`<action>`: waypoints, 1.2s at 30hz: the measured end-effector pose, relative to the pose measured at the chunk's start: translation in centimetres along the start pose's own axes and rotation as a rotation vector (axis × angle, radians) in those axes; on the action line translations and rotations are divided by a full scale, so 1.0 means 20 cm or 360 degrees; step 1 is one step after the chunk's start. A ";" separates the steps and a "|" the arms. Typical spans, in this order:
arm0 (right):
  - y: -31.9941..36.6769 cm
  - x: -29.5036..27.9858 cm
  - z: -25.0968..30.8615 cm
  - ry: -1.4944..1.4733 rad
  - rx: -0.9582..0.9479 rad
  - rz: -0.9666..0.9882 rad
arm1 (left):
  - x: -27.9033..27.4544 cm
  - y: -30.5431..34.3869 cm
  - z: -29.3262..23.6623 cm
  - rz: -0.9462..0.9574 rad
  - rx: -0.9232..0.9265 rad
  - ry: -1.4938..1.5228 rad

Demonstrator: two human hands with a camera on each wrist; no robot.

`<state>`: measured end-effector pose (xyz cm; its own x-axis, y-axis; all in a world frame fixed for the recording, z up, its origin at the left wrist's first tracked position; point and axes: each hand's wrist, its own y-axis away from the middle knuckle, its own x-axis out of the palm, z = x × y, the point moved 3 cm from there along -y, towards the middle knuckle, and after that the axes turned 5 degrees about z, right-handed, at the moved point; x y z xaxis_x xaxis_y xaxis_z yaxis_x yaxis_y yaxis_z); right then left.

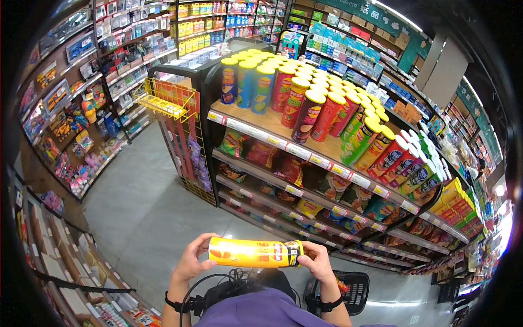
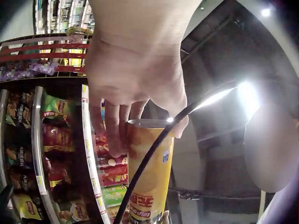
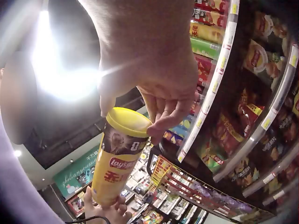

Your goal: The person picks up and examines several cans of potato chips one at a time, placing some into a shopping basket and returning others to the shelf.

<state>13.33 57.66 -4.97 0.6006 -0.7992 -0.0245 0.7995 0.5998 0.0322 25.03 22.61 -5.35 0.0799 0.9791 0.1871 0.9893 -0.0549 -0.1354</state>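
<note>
A yellow Lay's potato chip canister point(image 1: 245, 252) lies sideways in front of the person's body, held at both ends. The left hand point(image 1: 194, 257) grips its bottom end, with the thumb on one side and the fingers on the other. At the lid end, the right hand point(image 1: 318, 262) pinches the canister between thumb and fingers. The yellow lid point(image 3: 129, 120) is on the canister in the right wrist view. A dark cable point(image 2: 152, 151) crosses in front of the canister in the left wrist view.
Ahead stands a shelf unit point(image 1: 256, 128) topped with rows of chip canisters point(image 1: 308, 111); chip bags point(image 1: 261, 153) fill its lower tiers. A yellow wire rack point(image 1: 170, 106) is on its end. A black shopping basket point(image 1: 357, 283) sits at the lower right. More shelves point(image 1: 60, 267) line the left.
</note>
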 end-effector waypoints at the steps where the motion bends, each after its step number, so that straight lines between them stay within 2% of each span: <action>1: 0.00 0.01 0.00 0.0014 0.0001 0.0012 | 0.00 0.00 -0.01 -0.0013 0.0024 -0.0021; 5: 0.00 0.03 -0.01 0.0061 -0.0160 0.0026 | -0.03 0.02 -0.01 -0.0080 0.0063 -0.0050; 7: 0.01 0.05 0.01 0.0106 -0.0093 0.0135 | -0.06 0.03 0.03 -0.0086 0.0091 -0.0031; 10: 0.02 0.06 0.04 0.0431 -0.0050 0.0253 | -0.07 0.05 0.09 -0.0144 -0.0036 0.0212; 13: 0.03 0.08 0.07 0.0500 -0.0097 0.0251 | -0.10 0.06 0.13 -0.0171 -0.0136 0.0184; 17: 0.05 0.10 0.12 0.0564 -0.0155 0.0115 | -0.09 0.05 0.09 -0.0125 -0.0303 0.0105; 25: 0.10 0.04 0.08 0.0563 -0.0231 0.0024 | -0.05 -0.03 0.06 -0.0062 -0.0353 -0.0183; 28: 0.13 0.05 0.10 0.0522 -0.0195 -0.0037 | -0.04 -0.07 0.08 -0.0073 -0.0268 -0.0303; 31: 0.13 0.04 0.13 0.0540 -0.0156 -0.0054 | -0.05 -0.08 0.09 0.0044 -0.0499 -0.0151; 36: 0.13 -0.01 0.13 0.0725 -0.0344 -0.0064 | -0.05 -0.11 0.15 0.0098 -0.0516 -0.0056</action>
<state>15.34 59.30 -2.26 0.4746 -0.7525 -0.4566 0.7771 0.6018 -0.1841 22.35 22.37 -8.21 0.1422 0.9779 0.1534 0.9705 -0.1683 0.1727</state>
